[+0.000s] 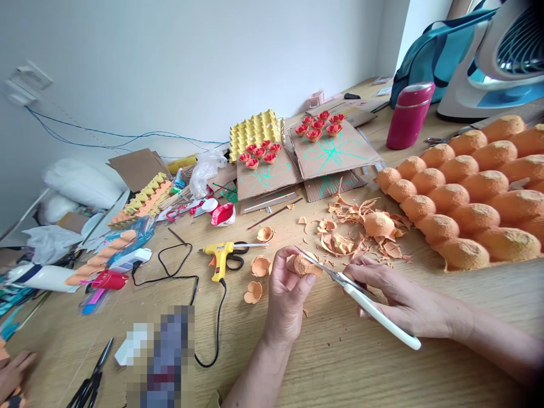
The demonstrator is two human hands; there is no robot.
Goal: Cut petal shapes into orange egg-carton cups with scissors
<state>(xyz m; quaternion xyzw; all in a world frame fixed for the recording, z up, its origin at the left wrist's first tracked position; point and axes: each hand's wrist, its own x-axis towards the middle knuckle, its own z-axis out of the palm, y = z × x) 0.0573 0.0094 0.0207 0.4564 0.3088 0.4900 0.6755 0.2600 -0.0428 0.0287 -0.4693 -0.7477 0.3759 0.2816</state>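
Orange and rough-surfaced, a small cup (306,267) is pinched between the thumb and bent fingers of the left hand (285,292), above the middle of the tabletop (335,368). To its right, white-handled scissors (378,317) are gripped by the right hand (395,297), the fingers being curled around the handles. The blades are laid across the cup's upper side; whether they are parted cannot be told.

At the far left, another person's hand (16,371) is cut off by the edge of view. Next, black scissors (96,374) and a pixelated object (168,351) are seen. A yellow glue gun (221,258) is trailed by a black cord (221,323), and beside it three cut cups (254,292) are set. Farther back, red flowers (317,123) are carried in two groups on cardboard sheets (355,144). Behind the right hand, orange scraps (338,243) are heaped, and the right side is filled by an egg tray (450,198).

On the left, room is narrowed by the cord. Between the forearms, bare wood is left open. On the right, space is bounded by the tray's near edge, and the back is closed by a wall (255,62).
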